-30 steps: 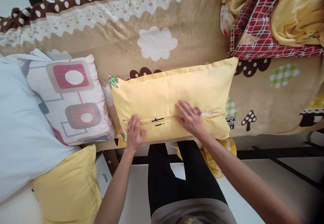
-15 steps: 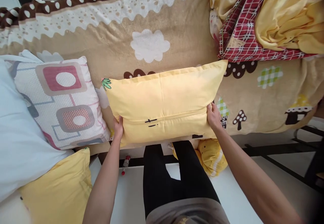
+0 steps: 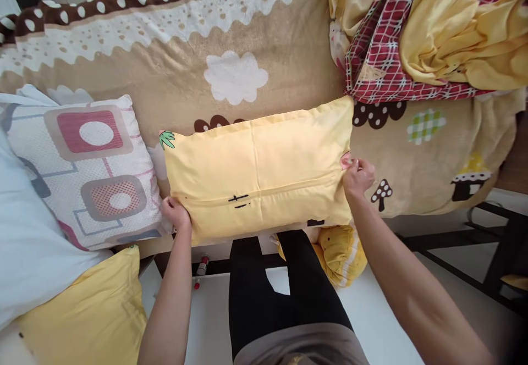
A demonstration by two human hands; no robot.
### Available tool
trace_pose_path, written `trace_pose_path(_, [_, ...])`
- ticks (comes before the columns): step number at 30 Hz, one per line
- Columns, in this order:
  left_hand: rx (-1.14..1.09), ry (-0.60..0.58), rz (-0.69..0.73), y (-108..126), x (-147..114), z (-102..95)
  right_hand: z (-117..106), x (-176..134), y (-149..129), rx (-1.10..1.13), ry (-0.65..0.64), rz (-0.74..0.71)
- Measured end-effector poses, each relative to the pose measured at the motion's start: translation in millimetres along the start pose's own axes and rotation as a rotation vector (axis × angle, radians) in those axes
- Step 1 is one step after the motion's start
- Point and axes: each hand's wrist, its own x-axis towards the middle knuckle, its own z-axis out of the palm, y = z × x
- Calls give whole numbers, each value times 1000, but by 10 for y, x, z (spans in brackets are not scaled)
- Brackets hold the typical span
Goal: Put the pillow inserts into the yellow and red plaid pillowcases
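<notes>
A yellow pillow point(image 3: 214, 161) lies across the front of the bed, with a green leaf print at its upper left corner and a fold running along its length. My left hand point(image 3: 176, 212) is closed on the pillow's left edge, near the lower corner. At the opposite end, my right hand point(image 3: 358, 177) pinches the right edge, where a bit of pink print shows by the fingertips. Small black marks are printed on the lower middle of the pillow.
Beneath is a tan blanket point(image 3: 289, 62) with cloud and mushroom prints. A patterned pillow point(image 3: 119, 159) is at left, above another yellow pillow point(image 3: 99, 310). Red checked bedding point(image 3: 383, 51) is bunched at upper right. A small bottle point(image 3: 202, 269) and a yellow plush item point(image 3: 342, 252) are below the bed edge.
Both hands have shifted outward to the pillow's end edges, the right one also slightly upward. The pillow's right end looks drawn in, and pink print now shows there.
</notes>
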Motion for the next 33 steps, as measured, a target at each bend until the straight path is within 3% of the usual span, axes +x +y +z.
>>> trace_pose_path(3, [39, -58, 319, 284, -312, -2, -64, -509, -317, 114, 42, -196])
trace_pose_path(5, [99, -227, 617, 526, -636, 98, -20, -968, -603, 162, -84, -516])
trace_pose_path(7, [171, -412, 809, 757, -962, 274, 93, -1384, -891, 100, -262, -830])
trace_pose_path(9, [234, -526, 893, 925, -1182, 469, 234, -1624, -1113, 26, -368, -1012])
trace_pose_path(12, [295, -560, 905, 1001, -1193, 657, 404, -1551, -1209, -19, -418, -1118])
trace_pose_path(15, [352, -455, 787, 879, -921, 651, 464, -1174, -1010, -57, -416, -1123])
trace_pose_path(18, [385, -352, 667, 660, -623, 543, 450, -838, -684, -116, -326, -970])
trace_pose_path(23, [385, -362, 621, 404, -421, 488, 443, -573, -314, -155, -180, -789])
trace_pose_path(27, [346, -287, 607, 290, -426, 706, 581, -453, -210, -182, -186, -817])
trace_pose_path(33, [261, -190, 628, -126, -325, 1206, 1091, -340, 51, -161, -115, -841])
